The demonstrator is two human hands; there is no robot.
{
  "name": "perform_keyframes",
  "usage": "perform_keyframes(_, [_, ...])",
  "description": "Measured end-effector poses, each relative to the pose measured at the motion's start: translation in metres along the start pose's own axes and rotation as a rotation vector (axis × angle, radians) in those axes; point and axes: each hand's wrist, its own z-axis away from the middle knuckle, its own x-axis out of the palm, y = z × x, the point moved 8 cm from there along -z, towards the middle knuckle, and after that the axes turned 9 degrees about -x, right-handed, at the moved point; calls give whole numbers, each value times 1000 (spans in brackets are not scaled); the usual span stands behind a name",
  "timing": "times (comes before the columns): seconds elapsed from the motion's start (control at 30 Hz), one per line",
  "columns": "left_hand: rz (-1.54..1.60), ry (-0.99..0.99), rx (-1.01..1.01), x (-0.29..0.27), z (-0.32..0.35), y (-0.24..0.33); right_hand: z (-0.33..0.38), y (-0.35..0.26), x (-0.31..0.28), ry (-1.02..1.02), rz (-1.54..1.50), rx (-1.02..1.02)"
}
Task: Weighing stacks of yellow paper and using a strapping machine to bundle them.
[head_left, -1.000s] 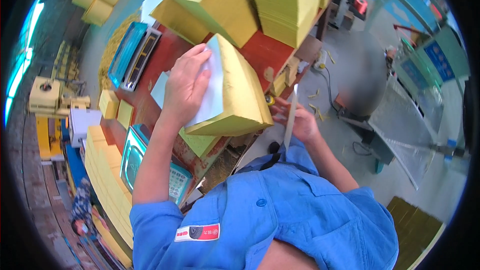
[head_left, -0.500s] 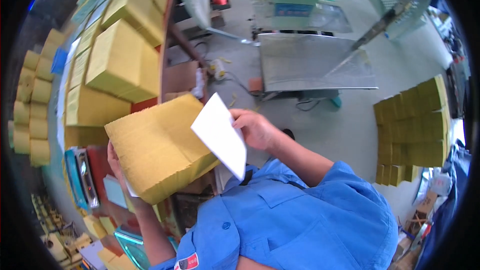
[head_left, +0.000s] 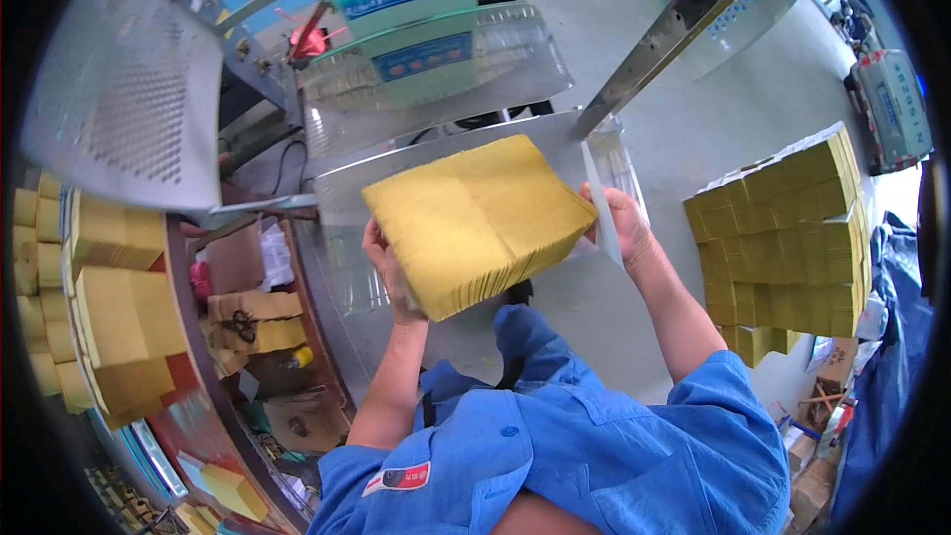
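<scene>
A thick block of yellow paper sheets is held up in front of me, above a metal table. My left hand is closed around its left end, with the fingers partly behind the paper. At the right end, my right hand grips a thin white board, seen nearly edge-on, close against the block; some fingertips show at the block's side. Loose sheet edges fan along the block's near side. The metal table lies under and beyond the block, partly hidden by it.
Beyond the table stands a pale green machine with a clear guard. A slanting metal post rises at the right, and a perforated panel at the left. Yellow paper stacks stand on the right and on the red left bench.
I have turned from the left bench toward the metal table, carrying the yellow block over it. The white board has swung from face-on to nearly edge-on at the block's right end.
</scene>
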Motion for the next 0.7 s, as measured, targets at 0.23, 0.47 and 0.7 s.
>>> perform_keyframes(0.23, [788,-426,-562,-17,7,-125,-28,-5,-52,-54,-165,167])
perform_keyframes(0.47, [-254,-205,-263,3,0,-63,-36,3,-70,13,173,283])
perform_keyframes(0.7, [-164,-247,-386,32,1,-19,-24,-30,-31,283,886,-128])
